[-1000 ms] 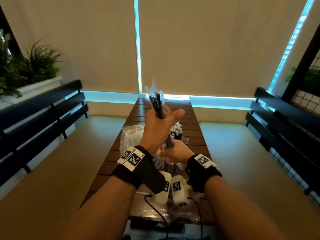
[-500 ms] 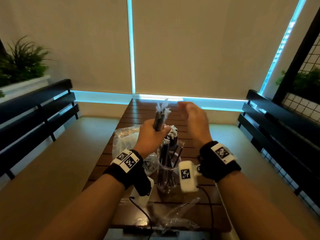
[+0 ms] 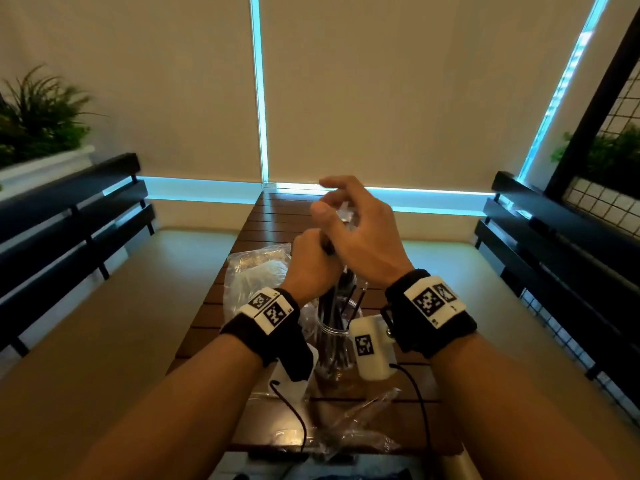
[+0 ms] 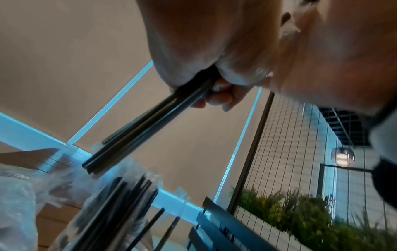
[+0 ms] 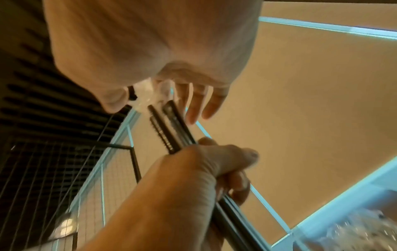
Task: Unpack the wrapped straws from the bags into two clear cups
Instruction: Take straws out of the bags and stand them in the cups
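Several wrapped black straws (image 5: 171,129) form a bundle that we see clamped in the curled fingers of the left hand (image 3: 311,268), held above the clear cup (image 3: 334,344). At the bundle's top, the right hand (image 3: 360,237) pinches the clear wrapper ends between thumb and forefinger, its other fingers (image 5: 199,103) loosely extended. More straws stand in the cup on the slatted wooden surface (image 3: 207,327). Crumpled clear bags (image 3: 256,271) lie beside it.
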`<state>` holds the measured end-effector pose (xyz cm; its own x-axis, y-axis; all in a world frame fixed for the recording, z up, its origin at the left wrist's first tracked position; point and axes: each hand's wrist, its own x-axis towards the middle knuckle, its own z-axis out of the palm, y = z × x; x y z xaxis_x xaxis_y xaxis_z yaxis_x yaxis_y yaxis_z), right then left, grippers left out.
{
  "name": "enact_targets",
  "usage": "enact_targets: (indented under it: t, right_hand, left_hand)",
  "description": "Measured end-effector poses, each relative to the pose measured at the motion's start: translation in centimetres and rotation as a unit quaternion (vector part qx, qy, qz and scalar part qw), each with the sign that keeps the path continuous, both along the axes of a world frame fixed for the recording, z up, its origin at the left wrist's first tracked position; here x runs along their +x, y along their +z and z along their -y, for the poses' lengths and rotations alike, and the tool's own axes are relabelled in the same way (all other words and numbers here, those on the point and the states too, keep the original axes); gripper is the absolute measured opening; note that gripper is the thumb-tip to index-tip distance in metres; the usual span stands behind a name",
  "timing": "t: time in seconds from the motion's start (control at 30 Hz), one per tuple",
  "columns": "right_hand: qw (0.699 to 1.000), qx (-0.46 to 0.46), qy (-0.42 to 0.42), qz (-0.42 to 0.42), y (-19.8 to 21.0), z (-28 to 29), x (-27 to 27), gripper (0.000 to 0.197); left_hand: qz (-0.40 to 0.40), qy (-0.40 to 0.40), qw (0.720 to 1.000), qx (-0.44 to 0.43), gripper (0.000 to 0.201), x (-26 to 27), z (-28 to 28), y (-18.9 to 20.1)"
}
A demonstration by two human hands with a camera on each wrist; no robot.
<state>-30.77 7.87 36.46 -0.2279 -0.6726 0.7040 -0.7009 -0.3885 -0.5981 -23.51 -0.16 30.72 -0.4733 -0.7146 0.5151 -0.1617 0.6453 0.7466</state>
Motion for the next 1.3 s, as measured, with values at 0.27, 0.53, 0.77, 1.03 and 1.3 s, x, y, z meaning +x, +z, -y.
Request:
enact_targets:
  t: [0.27, 0.53, 0.77, 1.03, 1.3]
  right_hand:
    - [0.996, 0.012, -0.018, -0.088, -3.1, -0.5, -1.9, 0.016]
    - [0.990, 0.086, -0.107, -0.044, -4.2, -0.2, -4.6, 0.012]
    - [0.983, 0.133, -0.127, -0.014, -6.5, 2.0, -5.6, 0.017]
    - [0.971, 0.200, -0.134, 0.007, -10.4, 4.3, -5.8, 0.017]
    - [0.954, 0.257, -0.152, -0.010, -14.3, 5.7, -5.0, 0.019]
  left_hand:
    - [-0.043, -0.078, 0.994, 0.064, 0.024, -0.9, -0.1, -0.4]
    - [0.104, -0.173, 0.973, 0.116, 0.057, -0.7, 1.3, -3.7]
    - [0.224, -0.006, 0.969, 0.104, 0.065, 1.2, 4.3, -9.0]
    - [0.145, -0.006, 0.976, 0.162, 0.082, 1.0, 4.9, -11.2]
    - [0.277, 0.002, 0.950, 0.141, 0.010, 0.1, 5.0, -13.8]
